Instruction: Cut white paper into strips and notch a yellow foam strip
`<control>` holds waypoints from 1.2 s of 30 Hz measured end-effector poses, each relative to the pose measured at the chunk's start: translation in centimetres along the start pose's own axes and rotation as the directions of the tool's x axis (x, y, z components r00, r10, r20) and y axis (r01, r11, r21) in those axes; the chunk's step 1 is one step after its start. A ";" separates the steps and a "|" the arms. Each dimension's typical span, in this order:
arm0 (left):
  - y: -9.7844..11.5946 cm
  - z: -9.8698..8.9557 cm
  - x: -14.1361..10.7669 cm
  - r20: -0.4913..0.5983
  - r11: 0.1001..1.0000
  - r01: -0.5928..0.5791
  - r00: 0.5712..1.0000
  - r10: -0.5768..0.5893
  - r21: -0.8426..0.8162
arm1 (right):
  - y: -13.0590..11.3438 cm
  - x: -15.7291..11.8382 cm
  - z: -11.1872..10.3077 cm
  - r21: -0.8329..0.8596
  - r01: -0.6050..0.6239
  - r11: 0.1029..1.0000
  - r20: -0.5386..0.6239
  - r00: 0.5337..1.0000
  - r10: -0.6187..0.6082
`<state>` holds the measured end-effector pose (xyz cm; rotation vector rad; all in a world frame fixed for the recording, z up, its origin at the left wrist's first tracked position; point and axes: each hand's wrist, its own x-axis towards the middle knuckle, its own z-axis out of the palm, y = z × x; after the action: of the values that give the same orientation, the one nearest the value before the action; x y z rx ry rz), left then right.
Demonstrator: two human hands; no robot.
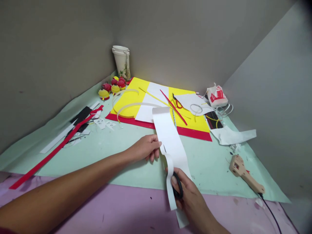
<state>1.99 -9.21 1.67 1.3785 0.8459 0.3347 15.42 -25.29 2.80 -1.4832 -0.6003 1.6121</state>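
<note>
A long white paper strip (pixel 172 136) runs from the coloured sheets down past the table's front edge. Its left edge is pinched in my left hand (pixel 149 148), the fingers curled. My right hand (pixel 187 195) is closed around the black handles of a pair of scissors (pixel 179 185), whose blades are mostly hidden under the paper; a dark tip shows at a slit just right of my left fingers. A narrow cut strip (pixel 170 187) curls down in front of the scissors, to the left of my right hand.
Yellow sheets (pixel 192 117), white and red ones lie behind. Red strips (pixel 56 151) and scraps are at left, small red and yellow balls (pixel 115 89) and a white bucket (pixel 121 61) at the back. A glue gun (pixel 246 174) and tissue pack (pixel 216 96) are on the right.
</note>
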 end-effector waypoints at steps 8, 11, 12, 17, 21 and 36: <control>-0.1 0.0 0.1 0.000 1.000 0.001 1.000 -0.001 0.006 | 0.1 0.1 -0.1 0.024 0.022 0.999 0.009 1.000 -0.023; 0.0 0.0 0.0 0.000 1.000 0.002 1.000 -0.002 0.009 | 0.1 0.0 0.0 0.026 0.015 1.000 -0.002 1.000 -0.015; 0.0 0.0 0.0 -0.001 1.000 0.002 1.000 -0.002 0.009 | 0.1 0.0 0.0 0.029 0.011 1.000 -0.005 1.000 -0.011; 0.0 0.0 0.0 -0.002 1.000 0.002 1.000 -0.002 0.005 | 0.4 0.1 -0.1 0.054 0.015 0.998 0.006 1.000 -0.016; -0.2 0.0 0.1 -0.001 1.000 0.001 1.000 -0.001 0.003 | 0.5 0.2 -0.2 0.063 0.016 0.998 0.027 0.999 -0.018; 0.1 0.0 -0.1 0.010 1.000 -0.003 1.000 0.003 -0.005 | 0.5 0.4 0.1 0.014 0.008 1.000 -0.026 1.000 -0.008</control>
<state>1.96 -9.25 1.80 1.3758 0.8343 0.3326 15.27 -25.19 2.21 -1.4878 -0.5786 1.5854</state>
